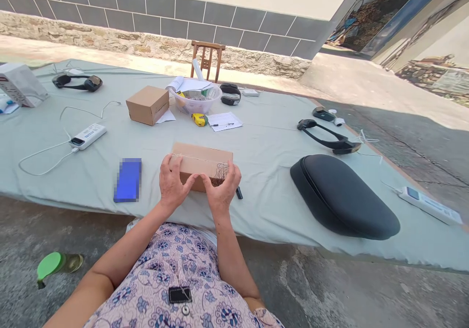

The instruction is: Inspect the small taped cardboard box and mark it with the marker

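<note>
A flat brown cardboard box (201, 161) lies on the grey-green cloth near its front edge. My left hand (171, 184) grips the box's near left corner, thumb pointing inward along the front side. My right hand (222, 189) holds the near right side, fingers curled over the top edge where a dark scribbled mark shows. The thumbs almost meet at the middle of the box's front. A black marker (239, 193) lies on the cloth just right of my right hand.
Blue phone (128, 179) left of the box; white power bank (88, 135) with cable. Second cardboard box (147, 104), plastic bowl (196, 101), yellow tape measure (200, 119), paper sheet (224, 121) farther back. Black case (342, 196) and headsets (330, 137) right. Green-capped bottle (54, 265) on the ground.
</note>
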`<act>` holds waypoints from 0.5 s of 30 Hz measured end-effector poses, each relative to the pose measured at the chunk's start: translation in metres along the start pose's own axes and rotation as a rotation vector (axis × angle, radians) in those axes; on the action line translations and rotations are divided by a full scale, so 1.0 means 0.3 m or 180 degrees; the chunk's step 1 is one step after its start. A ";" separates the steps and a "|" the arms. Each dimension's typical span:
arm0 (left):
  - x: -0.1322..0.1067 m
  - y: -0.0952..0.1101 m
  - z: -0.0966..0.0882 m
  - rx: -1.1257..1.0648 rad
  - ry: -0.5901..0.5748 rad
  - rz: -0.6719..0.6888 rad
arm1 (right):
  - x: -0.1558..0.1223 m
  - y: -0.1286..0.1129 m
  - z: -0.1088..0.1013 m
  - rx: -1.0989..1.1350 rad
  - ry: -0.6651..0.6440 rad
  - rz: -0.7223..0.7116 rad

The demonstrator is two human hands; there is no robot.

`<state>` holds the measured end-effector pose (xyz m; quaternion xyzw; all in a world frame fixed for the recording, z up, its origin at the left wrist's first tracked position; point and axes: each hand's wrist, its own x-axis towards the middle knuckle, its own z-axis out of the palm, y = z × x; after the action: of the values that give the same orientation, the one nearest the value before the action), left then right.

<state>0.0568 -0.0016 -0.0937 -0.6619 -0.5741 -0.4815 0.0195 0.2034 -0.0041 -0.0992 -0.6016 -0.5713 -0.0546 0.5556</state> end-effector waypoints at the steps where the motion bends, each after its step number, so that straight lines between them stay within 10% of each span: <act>1: -0.003 -0.007 0.001 -0.0020 -0.0010 0.0008 | -0.004 0.006 0.001 0.0024 -0.0025 -0.0014; 10: -0.013 -0.072 -0.014 -0.0575 0.0076 0.0227 | -0.029 0.080 -0.026 0.0856 0.0077 0.0057; 15: -0.060 -0.125 -0.016 -0.0969 -0.0258 -0.0664 | -0.064 0.149 -0.022 0.1272 -0.0018 0.0891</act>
<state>0.0269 -0.0051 -0.1226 -0.6129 -0.5605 -0.5352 -0.1539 0.2341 -0.0088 -0.1374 -0.5532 -0.4834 0.1387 0.6642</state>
